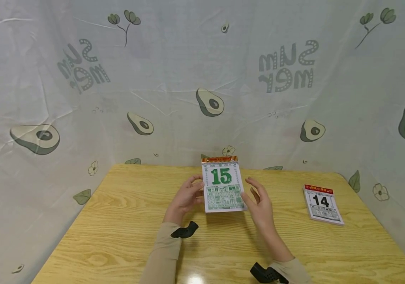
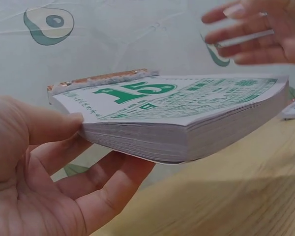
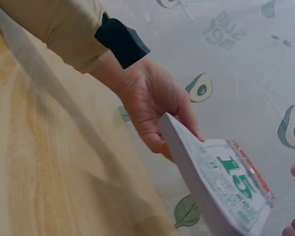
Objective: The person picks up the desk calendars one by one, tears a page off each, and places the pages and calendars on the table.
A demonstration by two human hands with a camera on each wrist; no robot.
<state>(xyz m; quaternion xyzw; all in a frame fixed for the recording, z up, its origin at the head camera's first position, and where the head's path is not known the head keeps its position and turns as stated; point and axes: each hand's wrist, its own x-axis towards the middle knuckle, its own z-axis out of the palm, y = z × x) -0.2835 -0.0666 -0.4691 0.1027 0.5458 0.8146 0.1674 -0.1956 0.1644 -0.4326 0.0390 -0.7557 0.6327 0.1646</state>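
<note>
My left hand [image 1: 185, 197] holds a thick tear-off calendar [image 1: 224, 189] with a green 15 on its top sheet and a red-and-gold top binding. In the left wrist view the thumb of the left hand [image 2: 49, 167] presses on the top sheet's edge while the other fingers support the calendar [image 2: 137, 105] from below. The pad is raised over the table and tilted, with a shadow under it. Beside its right edge is my right hand [image 1: 261, 209], fingers spread and loosely bent. The left wrist view shows this right hand [image 2: 270, 34] apart from the pad.
A second tear-off calendar [image 1: 323, 205], with a black 14 and a red top strip, lies on the wooden table [image 1: 117, 228] to the right. Behind and at the sides hangs a pale curtain [image 1: 174, 59] printed with avocados, meeting the table's back edge.
</note>
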